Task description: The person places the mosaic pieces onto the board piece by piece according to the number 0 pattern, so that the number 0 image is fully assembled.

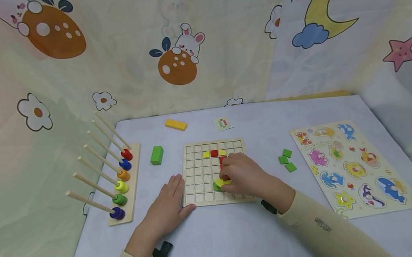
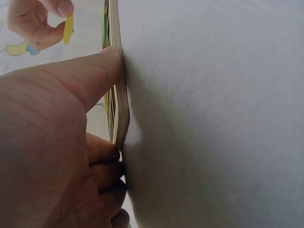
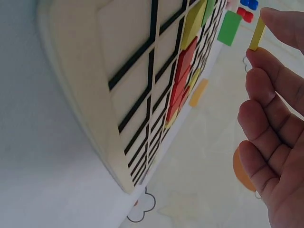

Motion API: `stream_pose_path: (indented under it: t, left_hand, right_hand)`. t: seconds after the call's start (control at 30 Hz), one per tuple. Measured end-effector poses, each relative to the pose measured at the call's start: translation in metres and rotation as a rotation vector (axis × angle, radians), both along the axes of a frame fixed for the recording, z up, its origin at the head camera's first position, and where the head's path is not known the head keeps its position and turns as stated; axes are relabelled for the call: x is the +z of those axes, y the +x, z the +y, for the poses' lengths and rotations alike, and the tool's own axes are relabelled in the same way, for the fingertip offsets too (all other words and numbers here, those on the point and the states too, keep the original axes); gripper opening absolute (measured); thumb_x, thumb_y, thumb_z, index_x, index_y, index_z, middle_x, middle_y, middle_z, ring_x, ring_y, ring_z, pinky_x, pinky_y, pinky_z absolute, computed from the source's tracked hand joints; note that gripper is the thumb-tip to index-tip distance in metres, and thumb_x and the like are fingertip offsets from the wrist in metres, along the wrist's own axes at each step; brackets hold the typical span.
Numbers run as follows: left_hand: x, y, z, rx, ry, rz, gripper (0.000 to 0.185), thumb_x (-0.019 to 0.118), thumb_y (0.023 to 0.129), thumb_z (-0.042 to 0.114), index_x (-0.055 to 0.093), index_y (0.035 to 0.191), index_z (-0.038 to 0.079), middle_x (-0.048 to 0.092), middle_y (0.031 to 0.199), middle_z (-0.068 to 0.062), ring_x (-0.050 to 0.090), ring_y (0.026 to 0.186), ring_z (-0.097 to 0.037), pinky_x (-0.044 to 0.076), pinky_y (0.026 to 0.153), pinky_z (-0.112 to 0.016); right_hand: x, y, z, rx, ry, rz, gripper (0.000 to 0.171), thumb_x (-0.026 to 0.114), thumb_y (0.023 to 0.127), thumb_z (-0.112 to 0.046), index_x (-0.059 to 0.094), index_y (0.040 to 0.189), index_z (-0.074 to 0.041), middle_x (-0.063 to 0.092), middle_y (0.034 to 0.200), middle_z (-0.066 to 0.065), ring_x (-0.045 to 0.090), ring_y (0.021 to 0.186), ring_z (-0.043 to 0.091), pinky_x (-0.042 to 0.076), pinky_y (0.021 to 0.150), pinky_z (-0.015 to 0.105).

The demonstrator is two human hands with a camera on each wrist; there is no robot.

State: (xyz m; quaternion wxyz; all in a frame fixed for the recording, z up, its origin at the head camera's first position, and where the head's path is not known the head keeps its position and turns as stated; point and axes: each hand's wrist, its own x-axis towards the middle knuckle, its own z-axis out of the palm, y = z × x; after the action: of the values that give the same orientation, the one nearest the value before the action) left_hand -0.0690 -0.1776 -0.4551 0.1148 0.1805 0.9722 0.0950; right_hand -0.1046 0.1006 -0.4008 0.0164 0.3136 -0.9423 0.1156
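The right hand (image 1: pixel 244 176) pinches a yellow tile (image 1: pixel 219 182) between thumb and fingertip just above the grid board (image 1: pixel 195 177). The left hand (image 1: pixel 168 206) lies flat on the tabletop (image 1: pixel 236 231), fingers straight, touching the board's left edge.

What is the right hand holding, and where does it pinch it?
The right hand pinches a small yellow tile by its thin edges, between fingertips, above the grid board. The left hand presses the board's edge.
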Motion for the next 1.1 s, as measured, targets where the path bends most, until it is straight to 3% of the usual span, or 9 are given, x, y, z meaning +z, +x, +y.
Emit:
stream_pose_path:
  t: [0.37, 0.63, 1.1]
  left_hand:
    - [0.000, 0.000, -0.001, 0.001, -0.003, -0.020, 0.098, 0.065, 0.097, 0.061, 0.026, 0.165, 0.003, 0.019, 0.176, -0.014, 0.015, 0.165, -0.031, 0.022, 0.133, -0.053]
    - [0.000, 0.000, -0.003, 0.001, 0.003, -0.028, 0.098, 0.064, 0.097, 0.062, 0.024, 0.166, 0.004, 0.016, 0.177, -0.013, 0.013, 0.165, -0.030, 0.021, 0.133, -0.052]
    - [0.000, -0.001, -0.002, -0.004, 0.003, -0.028, 0.098, 0.065, 0.097, 0.061, 0.025, 0.165, 0.004, 0.017, 0.176, -0.013, 0.014, 0.165, -0.031, 0.021, 0.133, -0.053]
  right_hand:
    - [-0.012, -0.009, -0.017, 0.031, 0.006, -0.019, 0.012, 0.088, 0.080, -0.030, 0.082, 0.084, -0.020, 0.061, 0.078, -0.010, 0.051, 0.080, 0.011, 0.047, 0.079, 0.031]
    - [-0.014, -0.016, -0.033, 0.031, 0.054, -0.094, 0.014, 0.087, 0.082, -0.032, 0.084, 0.088, -0.019, 0.064, 0.080, -0.008, 0.051, 0.081, 0.012, 0.048, 0.086, 0.033]
    - [-0.017, -0.014, -0.044, -0.008, 0.112, -0.119, 0.015, 0.087, 0.083, -0.034, 0.082, 0.082, -0.020, 0.060, 0.078, -0.008, 0.049, 0.082, 0.014, 0.048, 0.095, 0.038]
